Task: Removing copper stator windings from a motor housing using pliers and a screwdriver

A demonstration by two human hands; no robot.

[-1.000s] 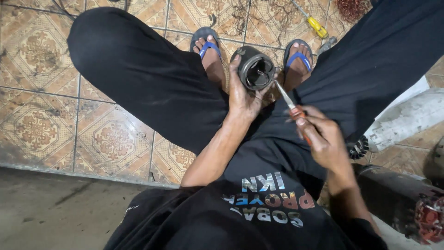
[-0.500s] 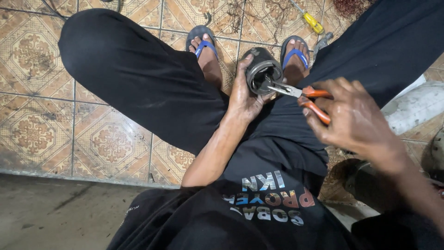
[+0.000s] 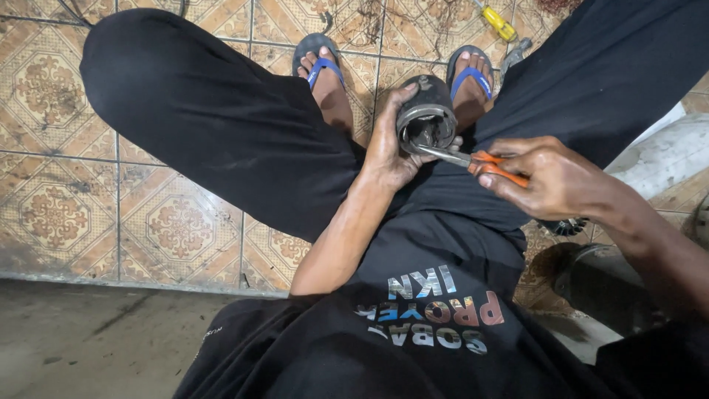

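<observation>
My left hand (image 3: pixel 388 144) grips a dark, greasy metal cylinder (image 3: pixel 427 117), a hollow piston-like part, with its open end facing me. It is held up between my knees, above my black trousers. My right hand (image 3: pixel 550 177) holds orange-handled pliers (image 3: pixel 480 162) by the handles. The pliers' metal jaws reach into the open mouth of the cylinder. I am sitting with both feet in blue-strapped sandals (image 3: pixel 319 63) on a patterned tile floor.
A yellow-handled screwdriver (image 3: pixel 501 28) lies on the tiles beyond my right foot. A pale concrete block (image 3: pixel 665 159) and dark machine parts (image 3: pixel 598 277) sit at the right. Patterned brown tiles (image 3: pixel 170 222) spread to the left, ending at a grey concrete step (image 3: pixel 96 340) near me.
My right hand swapped its grip from a thin tool held low to the orange-handled pliers, raised them, and brought the jaws into the cylinder's mouth. My left hand kept holding the cylinder.
</observation>
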